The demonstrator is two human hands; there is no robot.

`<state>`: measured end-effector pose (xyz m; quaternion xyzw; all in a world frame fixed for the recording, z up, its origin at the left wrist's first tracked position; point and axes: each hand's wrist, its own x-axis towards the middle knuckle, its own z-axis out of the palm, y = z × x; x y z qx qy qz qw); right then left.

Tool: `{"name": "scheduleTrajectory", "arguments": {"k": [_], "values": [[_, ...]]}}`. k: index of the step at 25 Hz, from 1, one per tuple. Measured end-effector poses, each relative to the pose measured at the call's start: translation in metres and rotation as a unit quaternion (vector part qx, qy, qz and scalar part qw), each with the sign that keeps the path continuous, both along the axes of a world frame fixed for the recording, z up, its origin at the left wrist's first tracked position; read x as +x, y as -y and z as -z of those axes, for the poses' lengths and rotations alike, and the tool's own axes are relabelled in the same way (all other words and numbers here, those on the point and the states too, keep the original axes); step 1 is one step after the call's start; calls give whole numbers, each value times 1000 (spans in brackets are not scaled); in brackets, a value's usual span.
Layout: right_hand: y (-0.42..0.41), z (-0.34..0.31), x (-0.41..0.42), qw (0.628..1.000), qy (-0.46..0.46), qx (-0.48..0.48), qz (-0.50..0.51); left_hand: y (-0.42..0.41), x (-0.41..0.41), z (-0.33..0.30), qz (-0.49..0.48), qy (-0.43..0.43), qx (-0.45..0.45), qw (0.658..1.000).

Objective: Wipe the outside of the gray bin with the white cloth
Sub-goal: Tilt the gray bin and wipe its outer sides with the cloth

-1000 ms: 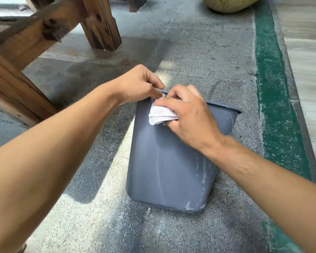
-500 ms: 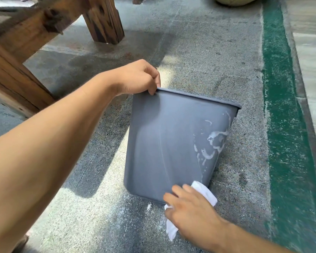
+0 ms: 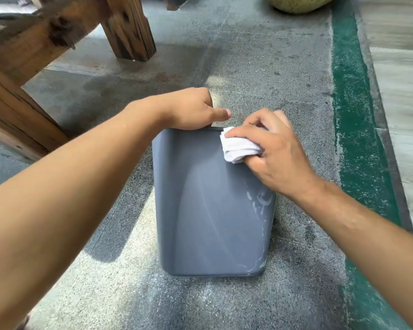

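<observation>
The gray bin (image 3: 208, 210) stands on the concrete floor, its near wall facing me. White smears show on its lower right part. My left hand (image 3: 188, 110) grips the bin's top rim at the left, thumb lying along the edge. My right hand (image 3: 270, 148) holds the folded white cloth (image 3: 239, 146) and presses it against the near wall just under the rim at the upper right. The bin's inside is hidden.
Wooden furniture legs and beams (image 3: 126, 27) stand at the upper left. A green painted strip (image 3: 353, 115) runs along the right, with pale boards (image 3: 401, 91) beyond it. A yellowish round object (image 3: 298, 3) sits at the top edge.
My right hand has brought the cloth from the bin's bottom edge back up to the top right under the rim. The bin has turned a little; my left hand still holds the rim.
</observation>
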<state>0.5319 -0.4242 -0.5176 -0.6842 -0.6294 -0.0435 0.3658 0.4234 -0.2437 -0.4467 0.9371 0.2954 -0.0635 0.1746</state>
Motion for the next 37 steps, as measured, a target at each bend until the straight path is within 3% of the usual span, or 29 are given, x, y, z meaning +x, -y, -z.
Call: {"name": "scheduleTrajectory", "arguments": {"k": [8, 13, 16, 18, 20, 23, 26, 29, 32, 34, 36, 37], "values": [[30, 55, -35, 991, 62, -75, -96, -6, -10, 23, 14, -38, 69, 997], [118, 122, -73, 949, 102, -182, -236, -20, -13, 25, -1, -22, 5, 1000], [156, 145, -75, 940, 111, -212, -244, -23, -16, 27, 31, -26, -20, 999], [167, 146, -71, 963, 32, -170, -207, -25, -19, 29, 59, -26, -41, 997], [162, 131, -60, 979, -129, -105, -115, -26, -21, 29, 72, -18, -73, 995], [126, 86, -36, 957, -288, -29, 15, -29, -19, 26, 57, -30, -81, 995], [75, 43, -17, 951, -306, -7, 45, -20, -15, 22, 24, -17, -84, 996], [38, 17, -11, 948, -315, 31, 44, -3, -5, 19, 49, -20, -133, 990], [32, 6, -5, 903, -415, 83, 70, 5, 2, 23, 129, -71, -101, 984], [36, 9, 3, 873, -464, 95, 116, 5, 4, 21, 133, -70, -76, 986], [40, 15, 9, 812, -552, 118, 145, 7, 5, 19, 114, -58, -64, 990], [41, 15, 9, 763, -615, 132, 148, 9, 6, 17, 104, -55, -66, 991]]}}
